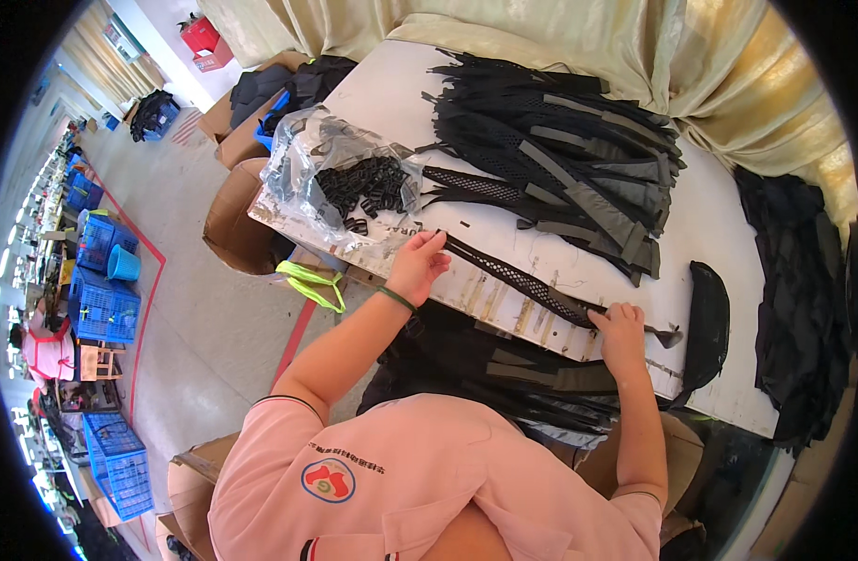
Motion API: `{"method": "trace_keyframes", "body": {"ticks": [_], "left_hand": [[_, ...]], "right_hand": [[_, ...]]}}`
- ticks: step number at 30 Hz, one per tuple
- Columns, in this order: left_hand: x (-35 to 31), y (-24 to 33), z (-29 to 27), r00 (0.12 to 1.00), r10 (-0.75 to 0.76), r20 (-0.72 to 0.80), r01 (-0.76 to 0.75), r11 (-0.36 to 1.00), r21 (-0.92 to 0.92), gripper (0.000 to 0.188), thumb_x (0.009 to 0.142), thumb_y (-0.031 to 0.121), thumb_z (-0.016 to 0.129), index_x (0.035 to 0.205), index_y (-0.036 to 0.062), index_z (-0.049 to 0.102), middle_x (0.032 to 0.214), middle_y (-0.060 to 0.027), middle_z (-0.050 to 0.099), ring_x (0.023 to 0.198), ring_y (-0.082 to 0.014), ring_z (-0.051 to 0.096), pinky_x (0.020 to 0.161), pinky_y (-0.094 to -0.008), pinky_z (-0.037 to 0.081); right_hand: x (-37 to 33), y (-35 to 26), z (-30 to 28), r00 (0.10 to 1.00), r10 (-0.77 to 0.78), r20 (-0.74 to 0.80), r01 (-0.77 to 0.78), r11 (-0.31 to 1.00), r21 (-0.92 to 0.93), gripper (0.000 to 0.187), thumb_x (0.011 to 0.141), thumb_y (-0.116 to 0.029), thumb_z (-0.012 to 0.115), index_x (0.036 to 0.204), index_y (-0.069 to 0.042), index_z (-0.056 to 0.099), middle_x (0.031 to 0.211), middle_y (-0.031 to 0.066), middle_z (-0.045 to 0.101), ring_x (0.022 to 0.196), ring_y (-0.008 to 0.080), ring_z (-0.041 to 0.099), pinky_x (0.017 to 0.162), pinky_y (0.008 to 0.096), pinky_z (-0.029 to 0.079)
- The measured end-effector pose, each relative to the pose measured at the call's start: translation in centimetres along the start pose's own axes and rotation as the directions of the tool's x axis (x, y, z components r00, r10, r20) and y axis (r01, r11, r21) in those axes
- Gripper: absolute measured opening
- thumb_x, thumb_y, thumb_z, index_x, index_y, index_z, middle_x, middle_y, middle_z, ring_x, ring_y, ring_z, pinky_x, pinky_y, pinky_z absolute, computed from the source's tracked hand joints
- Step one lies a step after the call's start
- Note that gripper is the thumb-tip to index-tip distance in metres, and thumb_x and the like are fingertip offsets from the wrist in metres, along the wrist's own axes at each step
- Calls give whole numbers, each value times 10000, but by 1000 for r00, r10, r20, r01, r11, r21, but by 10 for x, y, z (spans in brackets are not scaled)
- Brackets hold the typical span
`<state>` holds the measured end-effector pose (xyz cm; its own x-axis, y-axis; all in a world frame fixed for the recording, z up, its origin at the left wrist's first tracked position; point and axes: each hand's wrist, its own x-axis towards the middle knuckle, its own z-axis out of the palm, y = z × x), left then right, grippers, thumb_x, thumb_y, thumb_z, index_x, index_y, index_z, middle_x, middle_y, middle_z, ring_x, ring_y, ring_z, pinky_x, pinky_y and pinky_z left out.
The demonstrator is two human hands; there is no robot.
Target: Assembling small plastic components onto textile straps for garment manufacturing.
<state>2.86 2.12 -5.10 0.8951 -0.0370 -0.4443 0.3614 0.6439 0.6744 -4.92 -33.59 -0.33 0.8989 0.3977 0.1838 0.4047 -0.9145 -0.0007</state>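
A long black mesh strap (515,277) stretches slantwise along the near edge of the white table (382,79). At its far left end, my left hand (417,269) pinches the narrow tip between thumb and fingers. My right hand (623,338) grips the wider end, with its fingertips closed over the fabric. Just beyond my left hand lies a clear plastic bag (298,154), spilling small black plastic buckles (363,185). A heap of similar black and grey mesh straps (560,154) covers the table's far side. Right of my right hand is a curved black fabric piece (706,323).
Black fabric pieces (793,299) hang over the table's right end. More dark straps (504,374) lie between me and the table. Cardboard boxes (237,215) stand at its left, with a neon-yellow strap (314,283) nearby. Blue crates (106,304) line the floor farther left.
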Motion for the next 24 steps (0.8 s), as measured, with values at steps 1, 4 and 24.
{"method": "trace_keyframes", "body": {"ticks": [1,4,24], "left_hand": [[-5,1,-2,999,28,-16,-27,998,48,76,871,161,631,892,118,571,740,15,588,642,-117,590,600,-245,480],[-18,1,-4,994,107,24,-109,986,127,84,860,132,638,872,97,563,745,8,596,653,-117,603,597,-245,482],[33,128,-97,907,296,300,-112,-515,850,213,711,194,709,900,108,663,908,-127,591,854,-316,591,760,-404,481]], "right_hand": [[2,-4,0,997,57,49,-55,997,-52,307,687,-71,630,989,-118,660,836,82,521,885,278,517,910,461,370],[42,-33,-15,995,59,81,-81,951,297,428,708,-97,687,1128,-91,600,976,126,583,987,310,527,983,481,333],[122,-156,36,985,-134,112,-68,296,953,139,841,-57,598,953,6,649,742,92,578,610,164,565,593,276,455]]}}
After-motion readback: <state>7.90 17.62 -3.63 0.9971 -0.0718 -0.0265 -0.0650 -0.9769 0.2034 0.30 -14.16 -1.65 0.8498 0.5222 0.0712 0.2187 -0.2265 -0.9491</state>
